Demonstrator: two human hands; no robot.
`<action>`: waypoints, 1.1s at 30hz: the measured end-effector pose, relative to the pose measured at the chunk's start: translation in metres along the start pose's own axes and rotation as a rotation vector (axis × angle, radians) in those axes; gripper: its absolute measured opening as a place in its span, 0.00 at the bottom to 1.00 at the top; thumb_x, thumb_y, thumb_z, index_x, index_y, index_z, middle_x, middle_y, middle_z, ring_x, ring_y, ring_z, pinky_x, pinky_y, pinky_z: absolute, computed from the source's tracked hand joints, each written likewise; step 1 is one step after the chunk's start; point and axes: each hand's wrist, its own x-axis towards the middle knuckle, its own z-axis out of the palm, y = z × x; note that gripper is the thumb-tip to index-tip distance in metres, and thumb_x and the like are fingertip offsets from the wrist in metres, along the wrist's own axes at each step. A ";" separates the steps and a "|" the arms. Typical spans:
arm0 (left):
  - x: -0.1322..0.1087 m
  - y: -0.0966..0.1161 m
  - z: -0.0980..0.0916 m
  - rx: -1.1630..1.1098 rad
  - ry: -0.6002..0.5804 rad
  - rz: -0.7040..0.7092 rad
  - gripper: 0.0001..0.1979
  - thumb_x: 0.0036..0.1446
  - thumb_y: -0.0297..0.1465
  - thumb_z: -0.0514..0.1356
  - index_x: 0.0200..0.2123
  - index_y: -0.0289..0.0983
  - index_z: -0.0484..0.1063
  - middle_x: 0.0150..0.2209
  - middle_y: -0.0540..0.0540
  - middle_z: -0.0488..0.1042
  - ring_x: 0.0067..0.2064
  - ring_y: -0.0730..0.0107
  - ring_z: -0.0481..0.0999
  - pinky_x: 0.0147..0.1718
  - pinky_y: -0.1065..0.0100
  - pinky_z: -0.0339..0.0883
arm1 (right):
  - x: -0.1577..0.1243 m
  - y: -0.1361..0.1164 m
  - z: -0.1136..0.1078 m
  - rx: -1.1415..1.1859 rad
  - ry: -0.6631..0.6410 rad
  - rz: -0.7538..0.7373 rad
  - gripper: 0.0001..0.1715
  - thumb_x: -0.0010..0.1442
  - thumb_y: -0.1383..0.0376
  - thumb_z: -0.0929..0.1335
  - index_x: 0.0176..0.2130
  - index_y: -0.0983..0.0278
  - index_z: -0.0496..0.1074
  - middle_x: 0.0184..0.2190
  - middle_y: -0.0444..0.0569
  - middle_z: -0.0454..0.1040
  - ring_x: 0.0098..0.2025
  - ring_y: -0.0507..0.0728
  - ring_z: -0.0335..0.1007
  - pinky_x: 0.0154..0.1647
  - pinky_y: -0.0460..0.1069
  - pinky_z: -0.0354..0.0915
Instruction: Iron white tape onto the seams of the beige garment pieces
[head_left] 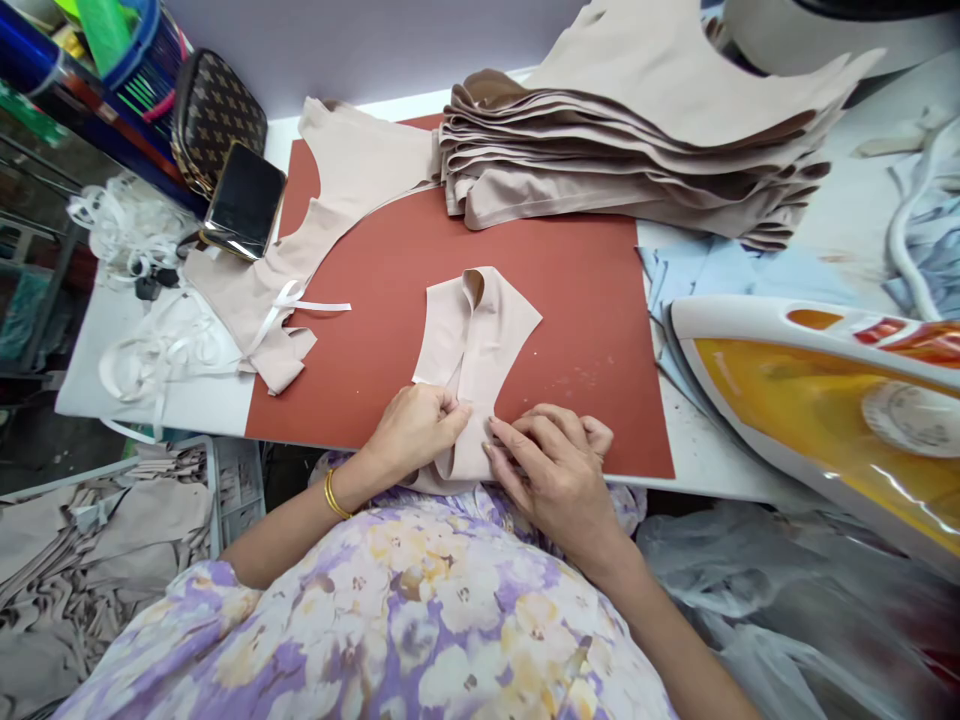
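Note:
A beige fabric piece (499, 330) lies partly folded on the red-brown mat (592, 300), its lower end hanging over the near edge at my lap. My left hand (420, 425), with a gold bangle at the wrist, pinches the fabric at its folded edge. On the other side, my right hand (555, 455) touches the fabric's right edge with thumb and forefinger, the other fingers curled. Whether cloth is caught between those right fingertips is hard to see. Another beige piece (360, 165) with white ribbon (289, 298) on it lies at the mat's left.
A tall stack of beige fabric pieces (600, 150) sits at the back. An iron (817, 400) with a yellow body is close on the right. At left are a phone (246, 200), a brown pouch (217, 115), white ribbon coils (161, 350) and a crate (212, 490) of fabric below.

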 end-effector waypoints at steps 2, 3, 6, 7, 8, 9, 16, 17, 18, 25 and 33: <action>0.000 -0.001 0.000 -0.007 0.001 0.003 0.19 0.58 0.37 0.56 0.17 0.35 0.63 0.17 0.54 0.58 0.22 0.77 0.55 0.25 0.71 0.48 | 0.001 -0.001 0.001 -0.034 -0.011 0.012 0.14 0.60 0.66 0.71 0.47 0.66 0.74 0.33 0.47 0.74 0.46 0.59 0.66 0.46 0.56 0.50; 0.000 -0.001 0.000 -0.009 0.001 0.006 0.19 0.58 0.37 0.56 0.17 0.35 0.63 0.17 0.54 0.58 0.22 0.77 0.56 0.25 0.71 0.48 | 0.001 -0.001 0.002 -0.049 -0.018 0.019 0.14 0.60 0.66 0.71 0.47 0.66 0.74 0.33 0.47 0.73 0.46 0.59 0.66 0.47 0.57 0.49; 0.000 -0.004 0.001 -0.016 -0.005 0.020 0.19 0.58 0.38 0.56 0.17 0.35 0.62 0.17 0.54 0.58 0.22 0.77 0.56 0.24 0.71 0.48 | 0.003 -0.004 0.004 -0.089 -0.034 0.033 0.14 0.61 0.65 0.71 0.47 0.66 0.75 0.34 0.47 0.73 0.46 0.59 0.66 0.47 0.57 0.49; 0.000 -0.005 0.001 -0.022 -0.005 0.023 0.19 0.58 0.38 0.56 0.17 0.35 0.62 0.17 0.54 0.58 0.22 0.77 0.56 0.24 0.71 0.48 | 0.004 -0.005 0.004 -0.106 -0.034 0.037 0.13 0.61 0.66 0.70 0.47 0.65 0.75 0.34 0.47 0.73 0.46 0.59 0.66 0.47 0.57 0.49; 0.000 -0.006 0.002 -0.033 -0.002 0.021 0.19 0.58 0.38 0.57 0.18 0.35 0.63 0.17 0.54 0.59 0.22 0.77 0.57 0.24 0.71 0.49 | 0.004 -0.006 0.004 -0.127 -0.032 0.040 0.13 0.61 0.66 0.70 0.46 0.65 0.75 0.33 0.47 0.73 0.46 0.58 0.66 0.47 0.57 0.48; 0.000 -0.008 0.002 -0.051 0.006 0.012 0.19 0.57 0.39 0.57 0.18 0.36 0.64 0.17 0.54 0.59 0.22 0.77 0.58 0.24 0.72 0.49 | 0.005 -0.007 0.005 -0.151 -0.032 0.045 0.12 0.61 0.66 0.70 0.46 0.65 0.75 0.33 0.47 0.73 0.46 0.58 0.65 0.47 0.56 0.48; -0.003 -0.013 0.002 -0.123 0.038 -0.079 0.12 0.54 0.38 0.59 0.25 0.36 0.70 0.19 0.52 0.69 0.24 0.74 0.67 0.26 0.73 0.57 | 0.010 -0.008 0.007 -0.161 -0.077 0.120 0.07 0.63 0.66 0.68 0.42 0.62 0.76 0.30 0.46 0.72 0.48 0.58 0.63 0.46 0.55 0.48; -0.003 -0.012 0.001 -0.101 0.031 -0.079 0.12 0.54 0.37 0.58 0.25 0.36 0.70 0.20 0.51 0.70 0.24 0.74 0.68 0.26 0.73 0.57 | 0.011 -0.008 0.007 -0.151 -0.073 0.129 0.07 0.64 0.65 0.68 0.41 0.61 0.77 0.29 0.46 0.72 0.47 0.58 0.63 0.47 0.56 0.48; -0.003 -0.011 0.000 -0.080 0.023 -0.079 0.12 0.54 0.37 0.58 0.24 0.35 0.70 0.20 0.51 0.70 0.24 0.73 0.68 0.25 0.73 0.57 | 0.013 -0.008 0.008 -0.147 -0.065 0.139 0.06 0.64 0.64 0.68 0.39 0.61 0.77 0.29 0.46 0.72 0.47 0.58 0.63 0.48 0.56 0.48; -0.002 -0.008 -0.003 -0.024 -0.001 -0.068 0.13 0.55 0.36 0.58 0.23 0.35 0.73 0.18 0.52 0.67 0.23 0.75 0.64 0.24 0.72 0.55 | 0.017 -0.011 0.010 -0.159 -0.025 0.148 0.06 0.62 0.62 0.70 0.36 0.62 0.76 0.27 0.45 0.71 0.47 0.59 0.65 0.52 0.58 0.47; -0.002 -0.006 -0.004 -0.067 -0.023 -0.086 0.12 0.54 0.36 0.59 0.24 0.34 0.74 0.17 0.52 0.67 0.23 0.75 0.64 0.25 0.73 0.55 | 0.017 -0.012 0.002 -0.170 -0.091 0.121 0.09 0.59 0.61 0.73 0.38 0.63 0.76 0.29 0.45 0.71 0.47 0.61 0.65 0.52 0.59 0.47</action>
